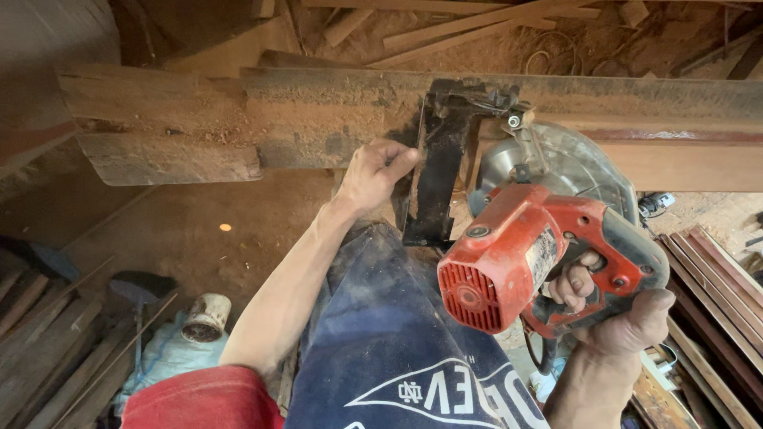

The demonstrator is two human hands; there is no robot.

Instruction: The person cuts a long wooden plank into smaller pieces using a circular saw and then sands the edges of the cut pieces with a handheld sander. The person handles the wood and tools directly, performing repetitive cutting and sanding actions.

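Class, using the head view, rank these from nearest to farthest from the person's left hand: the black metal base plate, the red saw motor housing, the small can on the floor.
1. Black base plate: touching the left hand, on its right.
2. Red motor housing: lower right.
3. Can: lower left, on the floor.

saw housing (509, 254): red plastic, matt, dusty | blade guard (568, 163): bare metal, dull sheen | base plate (437, 171): black metal, grimy | beam (318, 111): rough wood, sawdust-coated | trousers (389, 342): blue cloth | slats (715, 270): smooth planed wood
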